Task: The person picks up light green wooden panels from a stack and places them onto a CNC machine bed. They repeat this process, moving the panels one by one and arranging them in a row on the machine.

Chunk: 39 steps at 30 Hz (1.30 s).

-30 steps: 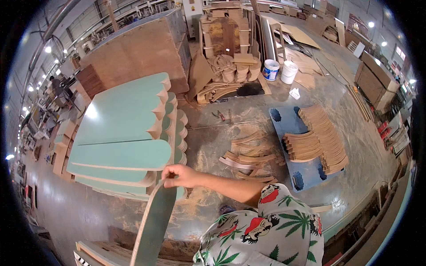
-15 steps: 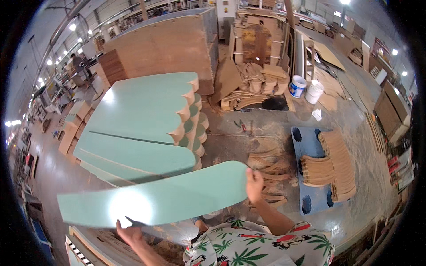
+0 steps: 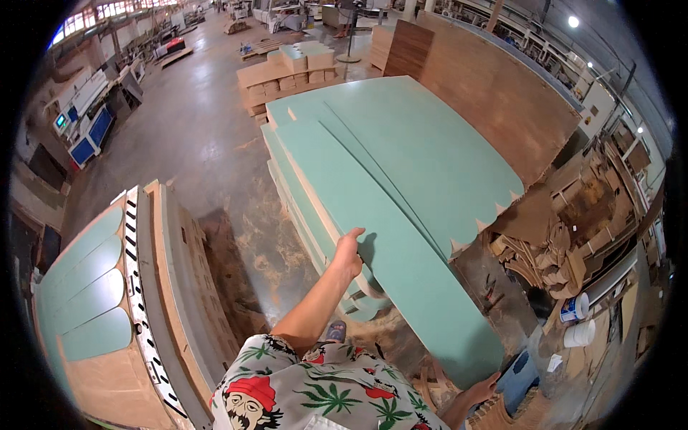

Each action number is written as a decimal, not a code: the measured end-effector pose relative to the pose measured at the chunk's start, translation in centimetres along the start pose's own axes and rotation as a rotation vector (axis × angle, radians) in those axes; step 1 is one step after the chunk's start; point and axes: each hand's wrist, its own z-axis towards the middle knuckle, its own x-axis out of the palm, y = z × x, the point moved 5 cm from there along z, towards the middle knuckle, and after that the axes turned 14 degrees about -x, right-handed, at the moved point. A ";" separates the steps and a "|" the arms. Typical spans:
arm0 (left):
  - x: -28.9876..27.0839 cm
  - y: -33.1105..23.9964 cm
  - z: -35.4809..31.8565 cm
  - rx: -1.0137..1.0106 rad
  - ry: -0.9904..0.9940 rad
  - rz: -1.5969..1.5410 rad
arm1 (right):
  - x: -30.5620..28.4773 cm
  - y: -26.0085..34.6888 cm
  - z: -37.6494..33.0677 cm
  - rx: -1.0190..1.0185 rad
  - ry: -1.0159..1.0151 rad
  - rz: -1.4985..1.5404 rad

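Observation:
A long pale green board with a rounded near end slants from the stack toward my lower right. My left hand grips its left edge about midway, thumb on top and fingers underneath. At the rounded end, my right hand holds the board from below, its fingers partly hidden by it. The board's far part lies over a stack of similar green boards, whose scalloped ends face the right.
To the left stands a worktable with a slotted white rail and green pieces on it. Behind the stack rises a large brown wooden panel. Wood offcuts, white buckets and a blue pallet lie to the right.
My view has turned left, bringing the worktable and aisle into sight. The board has swung from lying crosswise before me to lying along the stack, both hands still holding it.

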 end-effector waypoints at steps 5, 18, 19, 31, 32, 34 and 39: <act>2.6 -3.7 2.9 0.040 -0.084 0.150 | 3.4 3.2 -3.1 -0.062 -0.078 0.050; 3.2 -16.1 13.5 0.353 -0.258 0.599 | 16.7 8.3 -7.0 -0.261 0.457 0.306; 3.2 -16.5 13.2 0.347 -0.272 0.601 | 16.8 9.6 -7.9 -0.273 0.453 0.327; 0.4 -15.3 17.6 0.450 -0.377 0.946 | 13.7 15.6 -12.9 -0.034 0.578 0.460; 0.2 -14.3 18.1 0.448 -0.321 0.963 | 13.4 14.4 -11.9 0.016 0.560 0.475; 0.1 -13.2 19.0 0.457 -0.233 0.956 | 16.2 8.6 -8.5 0.003 0.637 0.414; 0.9 -11.4 15.9 0.569 -0.613 1.212 | 17.6 10.1 -8.1 -0.094 0.862 0.058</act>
